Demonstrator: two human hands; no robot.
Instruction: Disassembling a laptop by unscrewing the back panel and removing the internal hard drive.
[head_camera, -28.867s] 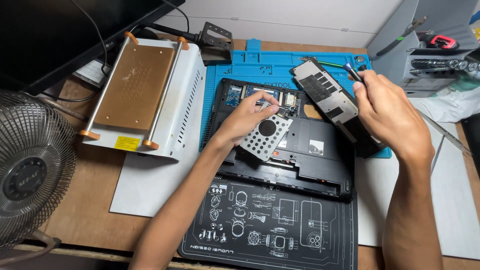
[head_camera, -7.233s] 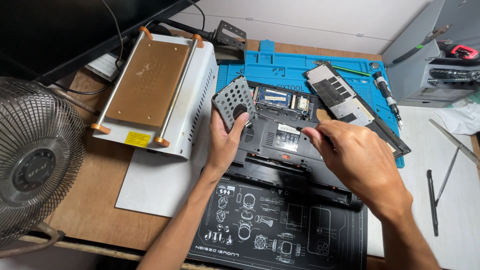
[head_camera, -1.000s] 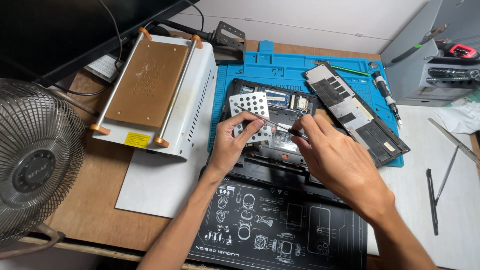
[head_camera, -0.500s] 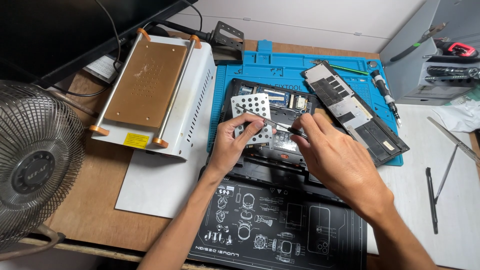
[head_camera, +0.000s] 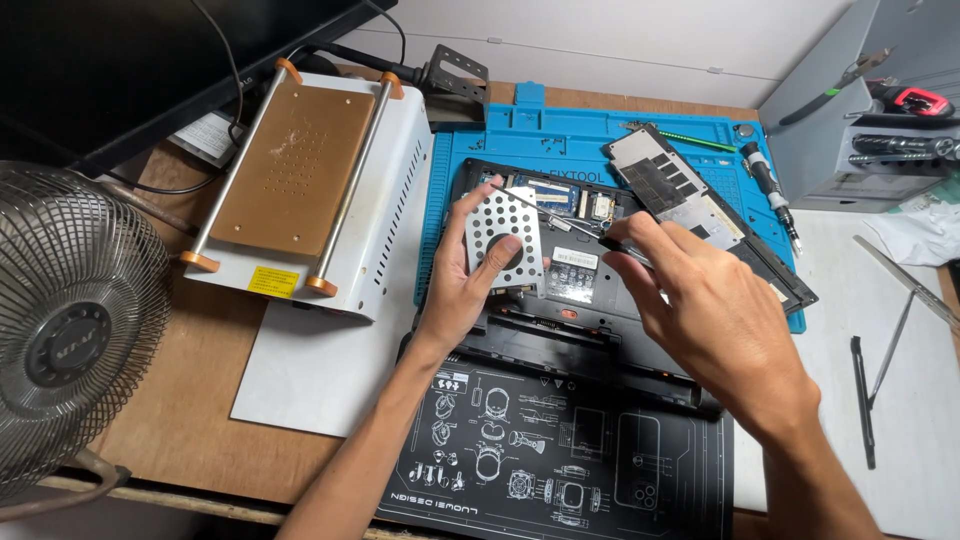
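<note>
Head view: left hand (head_camera: 462, 285) pinches a perforated metal drive caddy (head_camera: 505, 238), thin stamped silver plate, round holes in a grid, roughly square, held tilted just above the open laptop base (head_camera: 590, 300). Thumb on its face, fingers curled behind. Right hand (head_camera: 715, 310) closed round a slim screwdriver (head_camera: 565, 222); shaft long axis runs up-left, tip at the caddy's upper edge. Laptop base is matte black plastic, boards exposed, lying on a blue silicone repair mat (head_camera: 560, 140). Detached black bottom cover (head_camera: 700, 215) lies diagonally to the right. White metal heating station (head_camera: 320, 190) on the left, tan plate top, small yellow rectangular label on its front face. Black mat (head_camera: 560, 460) with white line diagrams nearest the person.
</note>
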